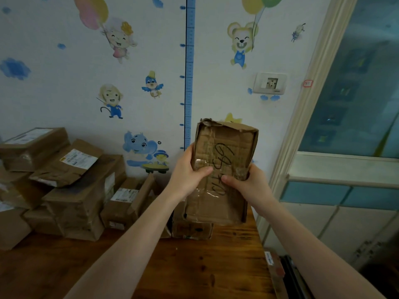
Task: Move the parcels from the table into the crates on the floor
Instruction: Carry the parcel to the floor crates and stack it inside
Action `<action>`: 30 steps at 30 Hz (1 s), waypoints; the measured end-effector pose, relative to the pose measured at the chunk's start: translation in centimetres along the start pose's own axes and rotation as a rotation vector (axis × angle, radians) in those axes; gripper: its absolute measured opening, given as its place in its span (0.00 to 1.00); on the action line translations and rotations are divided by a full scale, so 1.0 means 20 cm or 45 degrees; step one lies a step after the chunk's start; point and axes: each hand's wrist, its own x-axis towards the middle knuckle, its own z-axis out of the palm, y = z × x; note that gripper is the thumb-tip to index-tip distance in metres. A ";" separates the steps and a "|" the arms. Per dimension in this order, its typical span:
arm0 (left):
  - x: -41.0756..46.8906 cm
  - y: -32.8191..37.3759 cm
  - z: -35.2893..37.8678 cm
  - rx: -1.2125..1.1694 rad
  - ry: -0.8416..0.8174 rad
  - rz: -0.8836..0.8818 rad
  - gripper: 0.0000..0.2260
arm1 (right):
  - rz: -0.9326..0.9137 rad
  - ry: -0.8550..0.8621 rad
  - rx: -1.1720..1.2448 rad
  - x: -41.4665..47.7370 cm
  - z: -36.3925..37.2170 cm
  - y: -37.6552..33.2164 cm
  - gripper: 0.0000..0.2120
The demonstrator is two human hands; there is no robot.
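Battered cardboard parcel (torn top edge, wrinkled clear tape, black marker scrawl) is held upright above the far right end of the wooden table. Left hand grips its left edge, thumb pressed across the front face. Right hand grips the lower right side, thumb also on the front. Both forearms are stretched forward. More brown boxes sit stacked at the table's left, some with white labels. Something dark sits on the floor at lower right, possibly a crate; too dim to confirm.
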 end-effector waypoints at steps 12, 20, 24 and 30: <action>0.00 0.00 0.02 0.181 0.194 0.091 0.13 | -0.009 0.065 0.078 -0.01 -0.02 -0.02 0.07; -0.02 0.00 -0.03 0.045 -0.062 -0.003 0.21 | 0.584 -0.127 0.678 0.04 -0.12 -0.14 0.19; 0.04 0.10 -0.06 -0.307 -0.171 -0.385 0.44 | 0.544 -0.100 0.590 0.00 -0.07 -0.08 0.09; 0.03 0.03 -0.03 -0.108 0.003 -0.369 0.12 | 0.470 -0.147 0.488 -0.01 -0.02 -0.07 0.14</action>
